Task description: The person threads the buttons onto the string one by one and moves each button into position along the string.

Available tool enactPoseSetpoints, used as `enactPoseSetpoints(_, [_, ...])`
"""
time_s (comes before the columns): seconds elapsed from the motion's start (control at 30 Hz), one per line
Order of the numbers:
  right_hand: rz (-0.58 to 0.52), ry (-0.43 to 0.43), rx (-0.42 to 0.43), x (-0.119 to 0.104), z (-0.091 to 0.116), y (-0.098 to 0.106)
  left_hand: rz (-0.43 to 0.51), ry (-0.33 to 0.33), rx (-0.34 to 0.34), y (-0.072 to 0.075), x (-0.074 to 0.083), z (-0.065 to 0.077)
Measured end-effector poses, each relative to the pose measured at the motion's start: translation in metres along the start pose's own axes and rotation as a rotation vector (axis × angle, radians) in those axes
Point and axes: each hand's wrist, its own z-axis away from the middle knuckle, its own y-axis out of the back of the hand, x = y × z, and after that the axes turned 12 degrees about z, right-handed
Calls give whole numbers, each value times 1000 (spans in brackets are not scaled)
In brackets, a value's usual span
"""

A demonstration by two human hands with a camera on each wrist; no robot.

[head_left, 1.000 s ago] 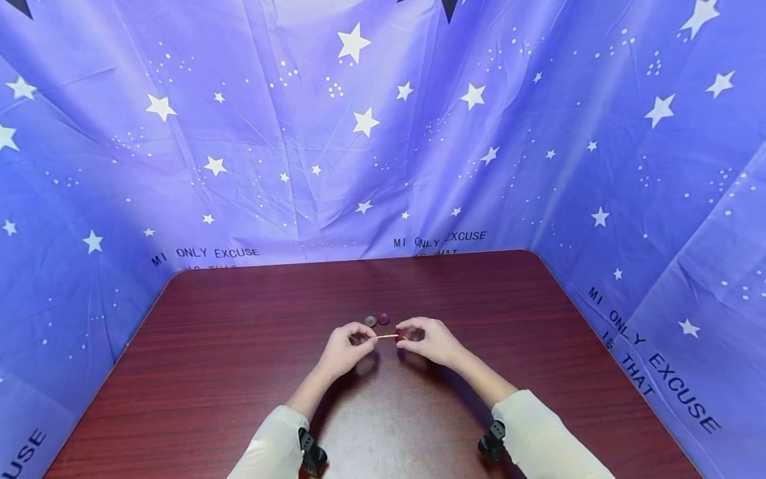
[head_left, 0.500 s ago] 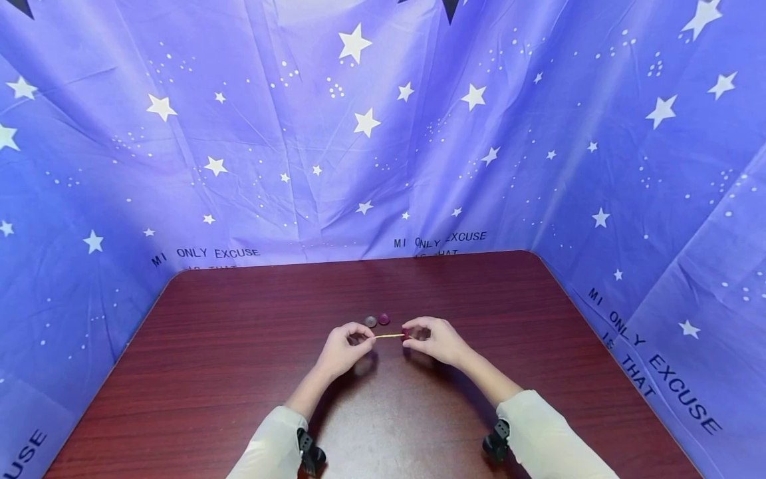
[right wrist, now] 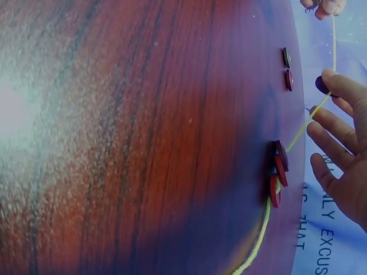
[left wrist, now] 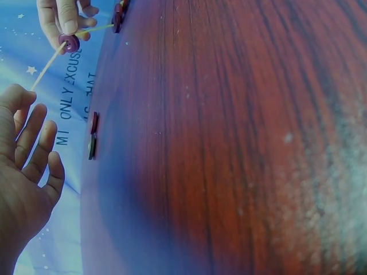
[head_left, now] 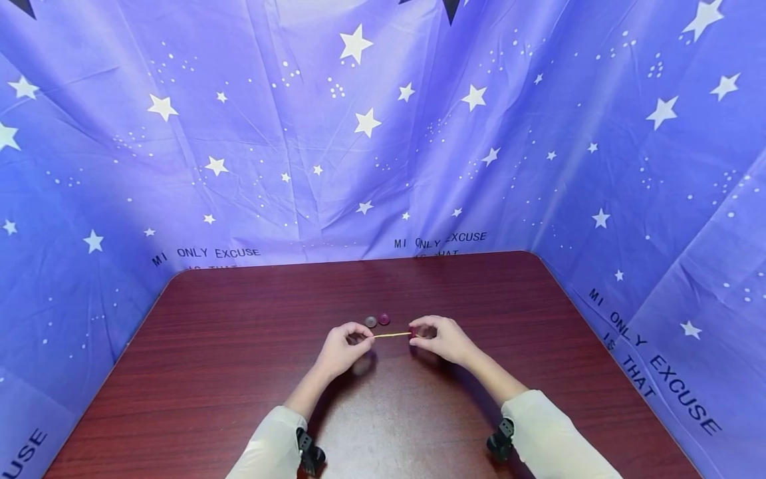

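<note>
My left hand [head_left: 342, 349] pinches the end of a thin yellow cord [head_left: 391, 334] between thumb and forefinger. Across from it, my right hand [head_left: 447, 340] holds a dark red button [left wrist: 70, 43] by its edge, with the cord running through it. The cord stretches straight between the two hands, above the table. Beyond the right hand it slopes down to several red buttons [right wrist: 280, 171] strung on it, seen in the right wrist view, and trails on along the table. Two loose buttons lie just behind the hands, one grey-brown [head_left: 371, 322] and one magenta [head_left: 384, 319].
The dark red wood-grain table [head_left: 251, 313] has rounded far corners. A blue-purple star-print curtain [head_left: 299, 133] hangs round its back and sides. Dark wrist devices sit at both cuffs, the left device [head_left: 310, 454] and the right device [head_left: 500, 440].
My right hand has moved to the right with the button, and the stretch of cord between the hands has grown longer. The left hand has shifted only slightly left. The loose buttons have not moved.
</note>
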Motion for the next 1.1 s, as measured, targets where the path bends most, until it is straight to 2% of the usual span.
enactPoseSetpoints(0.77, [11, -30, -8, 11, 1, 5, 1, 39, -7, 1, 1, 0])
enactPoseSetpoints(1.1, [-12, -46, 8, 15, 3, 8, 9, 39, -6, 1, -5, -1])
